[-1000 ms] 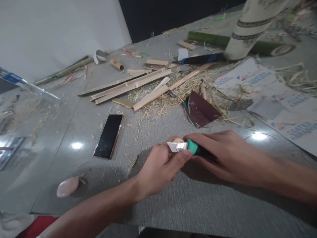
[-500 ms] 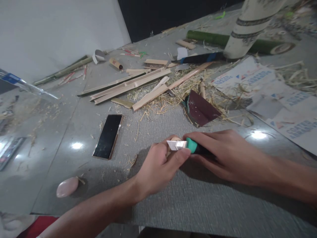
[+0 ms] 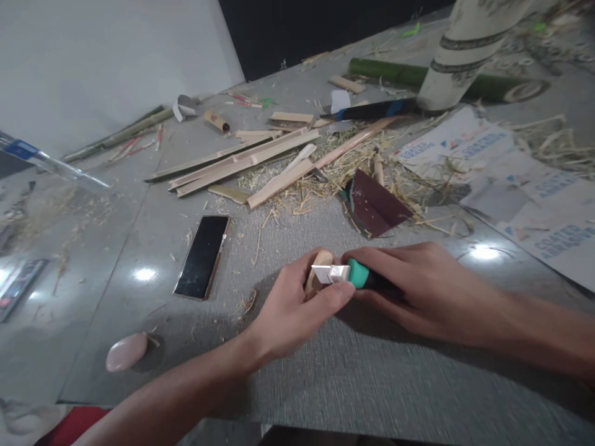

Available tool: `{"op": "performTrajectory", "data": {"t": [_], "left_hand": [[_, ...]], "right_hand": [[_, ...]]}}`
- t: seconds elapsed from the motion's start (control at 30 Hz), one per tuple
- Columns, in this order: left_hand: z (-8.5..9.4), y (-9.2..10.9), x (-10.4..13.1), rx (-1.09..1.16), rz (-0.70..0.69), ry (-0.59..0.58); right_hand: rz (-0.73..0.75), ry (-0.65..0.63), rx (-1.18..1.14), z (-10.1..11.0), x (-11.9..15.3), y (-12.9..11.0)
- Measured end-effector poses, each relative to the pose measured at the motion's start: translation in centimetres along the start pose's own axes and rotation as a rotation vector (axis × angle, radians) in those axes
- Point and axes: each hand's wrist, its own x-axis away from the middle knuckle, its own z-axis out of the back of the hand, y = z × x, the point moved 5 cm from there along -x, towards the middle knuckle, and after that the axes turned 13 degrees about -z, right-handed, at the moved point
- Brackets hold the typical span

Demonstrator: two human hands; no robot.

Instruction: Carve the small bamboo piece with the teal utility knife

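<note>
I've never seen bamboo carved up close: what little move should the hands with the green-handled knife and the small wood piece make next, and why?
Probably a short push of the blade along the wood piece. The right hand grips the knife, its blade lies against the piece, and the left hand pinches the piece, thumb at the blade's back.

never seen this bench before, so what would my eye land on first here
First, the two hands meeting low in the middle: the left hand grips a small bamboo piece while the right hand presses a green-handled knife against it. Behind them lies a heap of bamboo strips and shavings, with a dark phone lying flat to the left.
</note>
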Motion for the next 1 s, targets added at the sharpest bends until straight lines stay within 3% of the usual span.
{"op": "performTrajectory", "data": {"t": [1.0], "left_hand": [[-0.09, 0.03, 0.20, -0.114, -0.042, -0.021]], "right_hand": [[0.062, 0.015, 0.004, 0.20, -0.06, -0.49]]}}
